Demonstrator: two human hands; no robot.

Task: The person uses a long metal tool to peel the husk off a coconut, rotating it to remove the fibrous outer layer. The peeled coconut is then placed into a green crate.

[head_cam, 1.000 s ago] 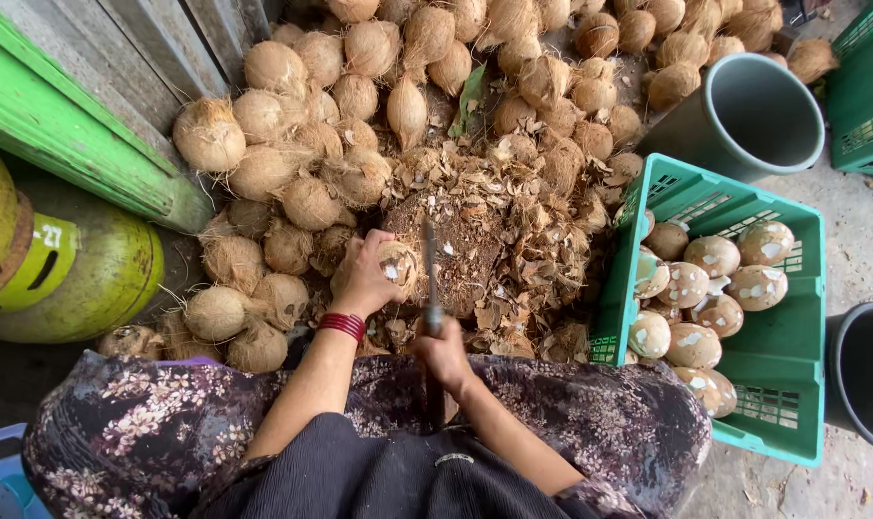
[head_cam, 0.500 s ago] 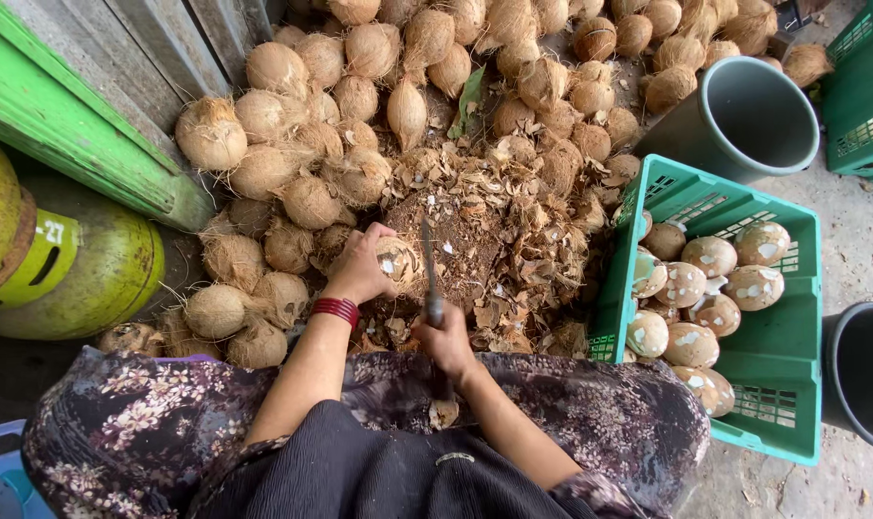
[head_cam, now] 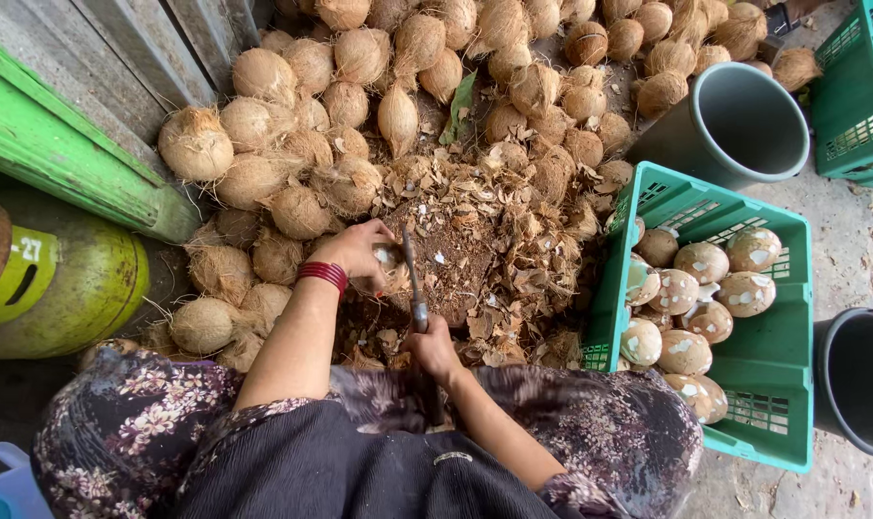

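My left hand, with red bangles at the wrist, grips a partly shelled coconut over a heap of shell chips. My right hand is closed on the handle of a long knife, whose blade points up against the coconut. A floral cloth covers my lap below the hands.
A big pile of husked brown coconuts lies ahead and to the left. On the right stands a green crate holding several peeled coconuts. A grey bucket sits beyond it, a dark bucket at right, a green gas cylinder at left.
The knife blade has shifted slightly against the coconut while the left hand turned it a little. Both hands stay in the same spot.
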